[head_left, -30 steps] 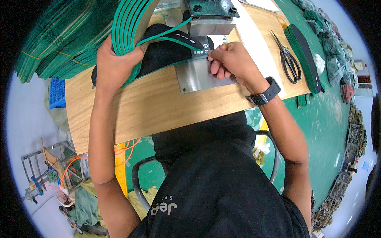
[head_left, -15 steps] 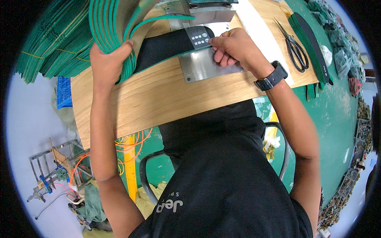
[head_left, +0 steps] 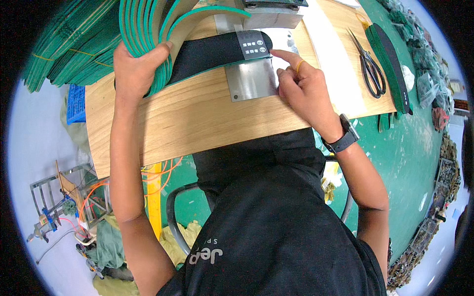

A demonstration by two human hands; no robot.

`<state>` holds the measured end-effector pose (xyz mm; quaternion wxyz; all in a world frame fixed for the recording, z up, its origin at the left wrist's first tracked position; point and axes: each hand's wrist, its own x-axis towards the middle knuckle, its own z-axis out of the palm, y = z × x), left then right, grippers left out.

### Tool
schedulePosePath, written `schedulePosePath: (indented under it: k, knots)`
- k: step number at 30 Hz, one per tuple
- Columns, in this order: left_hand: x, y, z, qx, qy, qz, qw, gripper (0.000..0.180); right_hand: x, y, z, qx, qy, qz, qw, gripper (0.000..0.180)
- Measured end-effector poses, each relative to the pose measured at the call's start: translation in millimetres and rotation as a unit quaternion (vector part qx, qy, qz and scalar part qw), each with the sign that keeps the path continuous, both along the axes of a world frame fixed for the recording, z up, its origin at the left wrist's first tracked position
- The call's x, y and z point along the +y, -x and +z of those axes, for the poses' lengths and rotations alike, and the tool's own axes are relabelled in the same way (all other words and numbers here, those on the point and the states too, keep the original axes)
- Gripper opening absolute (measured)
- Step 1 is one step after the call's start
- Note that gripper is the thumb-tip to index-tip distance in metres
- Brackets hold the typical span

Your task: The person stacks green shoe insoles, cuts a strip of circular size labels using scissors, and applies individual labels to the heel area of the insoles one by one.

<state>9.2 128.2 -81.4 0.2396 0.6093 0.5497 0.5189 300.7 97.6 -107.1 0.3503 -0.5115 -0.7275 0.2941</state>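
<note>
A black insole point(head_left: 217, 52) with a green edge lies across the wooden board point(head_left: 197, 118) and onto a steel plate point(head_left: 254, 81). A small black label point(head_left: 253, 45) with white marks sits on its right end, under the grey machine head point(head_left: 271, 12). My right hand point(head_left: 301, 89) rests on the plate beside that end, index finger stretched along the label's lower edge, holding nothing. My left hand point(head_left: 138, 61) grips a fanned stack of green-edged insoles point(head_left: 145, 24) at the board's far left.
Black scissors point(head_left: 369, 66) lie on the board's right part, beside a dark green-edged insole point(head_left: 392, 64). Bundles of green insoles point(head_left: 59, 44) are piled far left. A blue crate point(head_left: 75, 102) stands left of the board. Bagged goods point(head_left: 424, 74) line the green floor at right.
The black insole with its label has slid further under the machine head. My right hand let go of the label end and now lies flat beside it. The left hand kept the stack.
</note>
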Motion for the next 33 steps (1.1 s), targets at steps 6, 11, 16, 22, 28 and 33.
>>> schedulePosePath:
  k: [6,11,16,22,28,33]
  knots:
    - [1,-1,-1,0.008,0.0,-0.008,1.0,0.021,10,10,5,-0.152,-0.084,0.04,0.984,0.046]
    - [1,-1,2,0.025,0.01,-0.007,1.0,0.022,16,11,5,-0.192,-0.081,0.057,0.976,0.047]
    - [3,2,-1,-0.006,0.0,-0.008,1.0,0.022,11,9,7,-0.119,-0.071,0.058,0.989,0.043]
    - [2,-1,1,-0.008,0.012,0.009,1.0,0.023,-25,-12,12,-0.033,0.019,0.024,0.999,0.035]
    - [2,-3,3,0.013,0.023,0.014,1.0,0.02,-31,-25,2,0.018,0.007,0.028,0.999,0.037]
    - [1,-7,5,0.005,0.042,0.012,0.999,0.019,-32,-27,3,0.037,0.01,0.035,0.999,0.037]
